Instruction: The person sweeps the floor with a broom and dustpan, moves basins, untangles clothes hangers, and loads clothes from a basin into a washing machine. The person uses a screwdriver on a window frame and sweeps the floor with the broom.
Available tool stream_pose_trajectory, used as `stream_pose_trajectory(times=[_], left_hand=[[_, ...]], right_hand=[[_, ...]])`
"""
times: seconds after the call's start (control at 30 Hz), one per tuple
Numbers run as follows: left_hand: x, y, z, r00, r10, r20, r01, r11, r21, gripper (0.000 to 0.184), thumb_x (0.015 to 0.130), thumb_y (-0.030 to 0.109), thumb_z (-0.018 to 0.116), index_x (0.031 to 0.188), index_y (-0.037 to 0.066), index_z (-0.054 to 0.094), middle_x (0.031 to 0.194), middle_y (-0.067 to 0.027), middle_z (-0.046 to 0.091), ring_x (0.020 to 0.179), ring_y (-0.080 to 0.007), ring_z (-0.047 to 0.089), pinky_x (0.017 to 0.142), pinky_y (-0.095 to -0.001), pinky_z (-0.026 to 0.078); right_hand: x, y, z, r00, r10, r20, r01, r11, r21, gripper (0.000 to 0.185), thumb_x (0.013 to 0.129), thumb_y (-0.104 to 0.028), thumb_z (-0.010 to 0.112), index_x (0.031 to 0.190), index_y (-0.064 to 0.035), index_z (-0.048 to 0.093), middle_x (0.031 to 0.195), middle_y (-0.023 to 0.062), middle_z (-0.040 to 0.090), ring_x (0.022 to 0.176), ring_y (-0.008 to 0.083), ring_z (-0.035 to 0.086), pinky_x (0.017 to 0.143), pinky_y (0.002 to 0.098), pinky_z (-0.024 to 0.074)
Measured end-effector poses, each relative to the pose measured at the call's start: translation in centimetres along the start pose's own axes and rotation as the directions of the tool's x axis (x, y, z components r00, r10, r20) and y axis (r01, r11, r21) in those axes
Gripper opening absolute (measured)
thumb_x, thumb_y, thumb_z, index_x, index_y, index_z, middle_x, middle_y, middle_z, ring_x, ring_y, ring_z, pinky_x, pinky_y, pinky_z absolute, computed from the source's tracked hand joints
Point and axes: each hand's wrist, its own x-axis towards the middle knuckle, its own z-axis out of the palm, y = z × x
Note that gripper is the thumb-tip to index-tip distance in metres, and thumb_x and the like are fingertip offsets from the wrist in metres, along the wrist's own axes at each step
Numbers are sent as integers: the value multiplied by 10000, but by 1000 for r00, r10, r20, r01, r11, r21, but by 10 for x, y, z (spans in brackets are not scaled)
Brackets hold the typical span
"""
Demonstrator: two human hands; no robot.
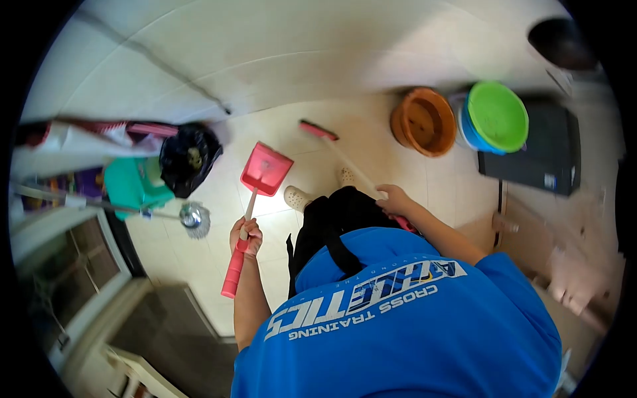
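My left hand is closed around the handle of a long-handled red dustpan. The pan lies out in front on the floor, and its red grip sticks back past my wrist. A small pale patch shows inside the pan, too blurred to name. In my right hand is the pale stick of a broom, fingers wrapped round it. The red broom head is at floor level, ahead and to the right of the dustpan, apart from it. Light clogs are on my feet.
To the left stand a bin with a black bag, a teal plastic container and a mop head. On the right are a brown bucket, a green basin and a dark box. A wall rises ahead.
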Motion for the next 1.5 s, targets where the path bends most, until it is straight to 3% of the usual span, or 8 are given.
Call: stream_pose_trajectory(times=[0.13, 0.2, 0.23, 0.43, 0.8, 1.1, 1.37, 1.5], left_hand=[[32, 20, 18, 981, -170, 91, 170, 985, 12, 204, 828, 188, 468, 694, 49, 400, 579, -2, 403, 486, -103, 417, 465, -238, 383], [35, 20, 32, 988, -144, 63, 143, 990, 17, 209, 823, 190, 487, 705, 38, 406, 604, -17, 415, 511, -111, 428, 474, -240, 388], [37, 23, 31, 994, -90, 56, 89, 996, 22, 222, 820, 200, 507, 756, -1, 438, 624, -33, 416, 525, -118, 429, 490, -235, 401], [35, 60, 35, 991, 115, -61, -101, 975, 200, 464, 783, 301, 564, 1024, -86, 477, 905, -196, 580, 694, -201, 565, 542, -275, 498], [6, 47, 66, 655, 752, -71, -627, 594, 503, 317, 877, 211, 347, 1124, 32, 430, 1115, -154, 552, 820, -254, 589, 642, -345, 512], [26, 4, 96, 598, 800, 38, -441, 290, 850, 311, 876, 185, 312, 1115, 13, 413, 1063, -160, 563, 826, -254, 578, 702, -351, 497], [146, -81, 159, 835, 543, 94, -350, 391, 851, 318, 866, 168, 300, 1103, -14, 407, 1022, -160, 570, 858, -255, 566, 753, -354, 484], [258, -197, 228, 827, 531, -184, -147, 521, 840, 313, 870, 234, 373, 1095, 23, 427, 1111, -101, 536, 951, -196, 533, 771, -325, 465]], right_hand=[[-42, -5, -1, 972, 120, 201, -152, 977, 149, 459, 725, -111, 627, 1166, -77, 505, 765, 160, 607, 624, 233, 609, 520, 321, 495], [-39, 45, 21, 944, -324, 65, 327, 944, -45, 439, 690, -163, 662, 1108, -76, 560, 906, 153, 613, 795, 242, 602, 708, 333, 485], [-55, 40, 15, 971, -222, 85, 222, 975, -2, 414, 669, -201, 671, 1053, -66, 597, 1025, 137, 591, 924, 254, 564, 850, 334, 422], [-97, 82, -30, 985, 104, 140, -151, 912, 382, 447, 765, -101, 592, 1197, -97, 479, 684, 105, 576, 532, 142, 556, 444, 265, 475], [-184, 281, -58, 912, 389, -135, -175, 663, 728, 418, 791, -121, 570, 1190, -51, 466, 599, 87, 539, 460, 132, 515, 403, 267, 449], [-201, 367, -63, 771, 607, -190, -56, 362, 930, 375, 809, -153, 546, 1164, -48, 485, 583, 99, 527, 444, 143, 505, 399, 274, 440], [-210, 387, -95, 717, 679, -157, 27, 199, 980, 337, 823, -162, 525, 1132, -29, 503, 568, 94, 524, 417, 140, 492, 371, 272, 415], [-214, 387, -104, 669, 738, -85, 40, 79, 996, 313, 817, -165, 528, 1079, 6, 520, 563, 88, 514, 418, 136, 488, 372, 271, 415]])
